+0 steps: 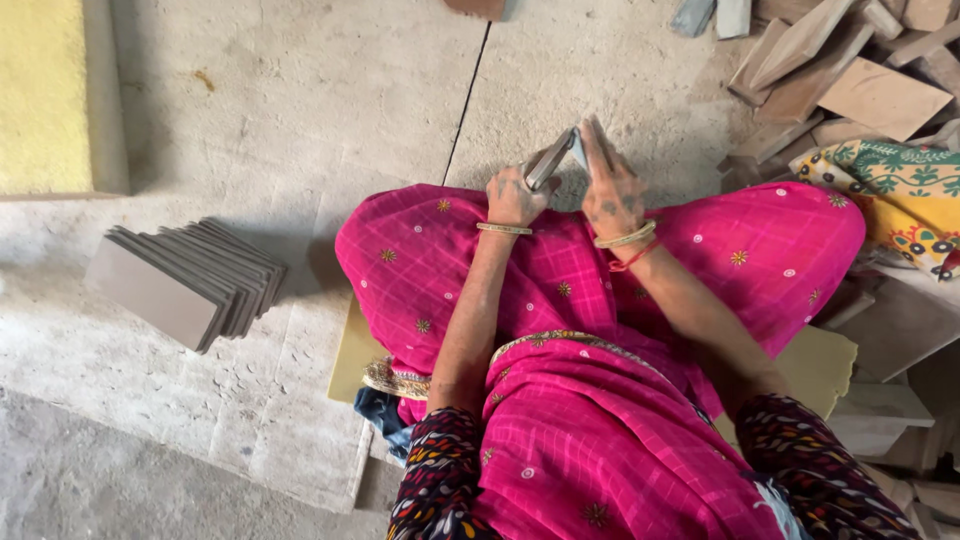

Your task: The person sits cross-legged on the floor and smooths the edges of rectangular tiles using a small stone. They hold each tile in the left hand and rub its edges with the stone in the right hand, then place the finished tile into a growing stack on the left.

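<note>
I sit cross-legged on the floor in a bright pink dotted garment (560,300). My left hand (515,195) grips a thin flat grey-brown tile (552,158), tilted up on edge above my lap. My right hand (610,185) lies flat with fingers straight against a second thin piece, pale blue on one face (579,148), leaning against the first. Both wrists wear bangles. The lower edges of the two pieces are hidden behind my hands.
A slanted row of grey-brown tiles (190,280) rests on the concrete floor to my left. A loose heap of tan tiles (850,70) lies at the upper right, beside a yellow patterned cloth (900,190). A yellow slab (45,95) stands at the upper left.
</note>
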The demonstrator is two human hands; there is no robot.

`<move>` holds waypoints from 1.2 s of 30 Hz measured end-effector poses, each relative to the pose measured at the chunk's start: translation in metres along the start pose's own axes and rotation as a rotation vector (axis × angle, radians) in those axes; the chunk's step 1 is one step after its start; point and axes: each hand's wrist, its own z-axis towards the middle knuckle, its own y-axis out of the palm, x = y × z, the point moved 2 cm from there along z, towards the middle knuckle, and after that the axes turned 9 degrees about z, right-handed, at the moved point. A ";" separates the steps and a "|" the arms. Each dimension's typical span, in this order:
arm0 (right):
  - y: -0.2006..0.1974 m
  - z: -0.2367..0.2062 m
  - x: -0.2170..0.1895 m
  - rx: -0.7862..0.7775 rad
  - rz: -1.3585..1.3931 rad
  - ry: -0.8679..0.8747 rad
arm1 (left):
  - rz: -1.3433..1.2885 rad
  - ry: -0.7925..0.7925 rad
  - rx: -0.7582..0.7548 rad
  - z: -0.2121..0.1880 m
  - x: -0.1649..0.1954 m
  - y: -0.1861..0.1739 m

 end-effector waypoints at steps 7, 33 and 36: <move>0.015 0.026 -0.002 -0.151 -0.159 0.011 | -0.098 -0.039 -0.300 0.011 0.016 -0.010; 0.004 -0.014 0.080 -0.104 0.769 0.538 | -0.439 -0.333 -0.544 0.039 -0.036 -0.028; -0.018 0.014 0.049 -0.012 0.375 0.155 | -0.439 -0.352 -0.587 0.044 -0.038 -0.022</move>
